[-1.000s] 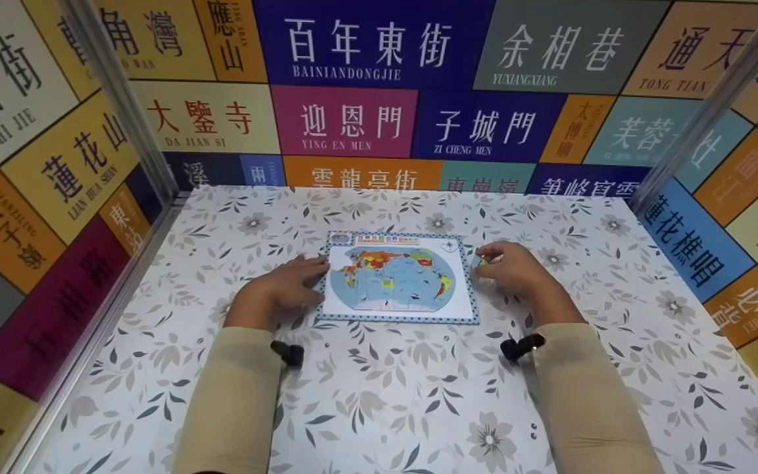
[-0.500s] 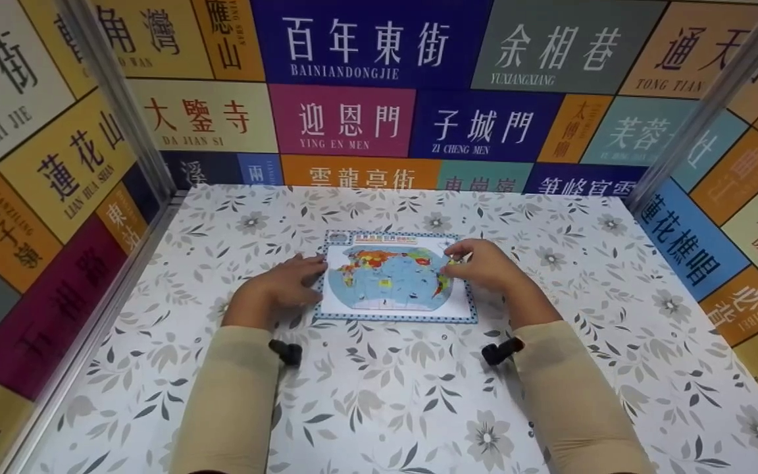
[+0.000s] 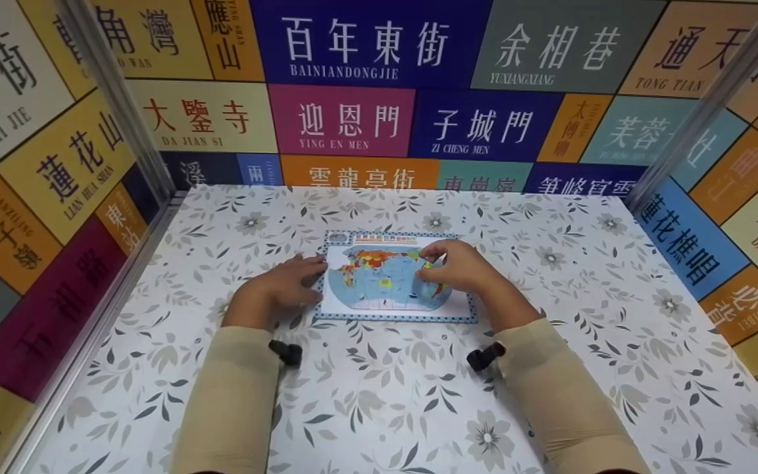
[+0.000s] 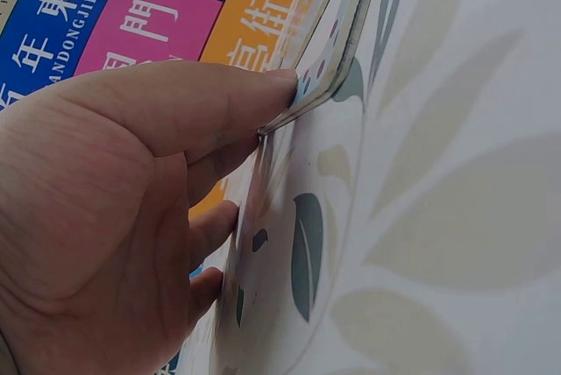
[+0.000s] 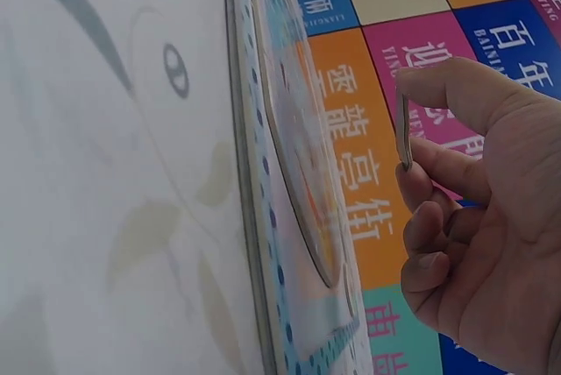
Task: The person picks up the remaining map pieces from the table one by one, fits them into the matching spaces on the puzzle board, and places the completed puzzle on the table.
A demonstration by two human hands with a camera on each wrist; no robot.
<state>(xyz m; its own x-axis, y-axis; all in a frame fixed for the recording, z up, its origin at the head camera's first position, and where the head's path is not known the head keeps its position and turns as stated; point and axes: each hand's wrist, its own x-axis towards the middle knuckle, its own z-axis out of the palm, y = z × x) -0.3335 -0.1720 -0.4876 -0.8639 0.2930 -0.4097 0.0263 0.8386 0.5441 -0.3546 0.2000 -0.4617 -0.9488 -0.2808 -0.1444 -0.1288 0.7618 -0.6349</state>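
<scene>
A world map puzzle board [image 3: 399, 317] with a dotted blue border lies flat on the table. My left hand [image 3: 289, 282] rests at its left edge; in the left wrist view the thumb [image 4: 254, 99] touches the border near a corner, and the other fingers stretch out beside it. Above the right part of the map, my right hand [image 3: 461, 266] pinches a thin puzzle piece [image 5: 402, 130] between thumb and forefinger. The right wrist view shows this piece edge-on, raised off the board, with the remaining fingers curled loosely below it.
A table with a floral-patterned cover [image 3: 379, 395] surrounds the board. Panels of coloured street-name signs [image 3: 343, 122] stand behind it and on both sides. Metal posts [image 3: 688, 131] mark the corners.
My right hand has moved left from beside the board's right edge to over the right part of the map, carrying the puzzle piece. The left hand has stayed at the left edge.
</scene>
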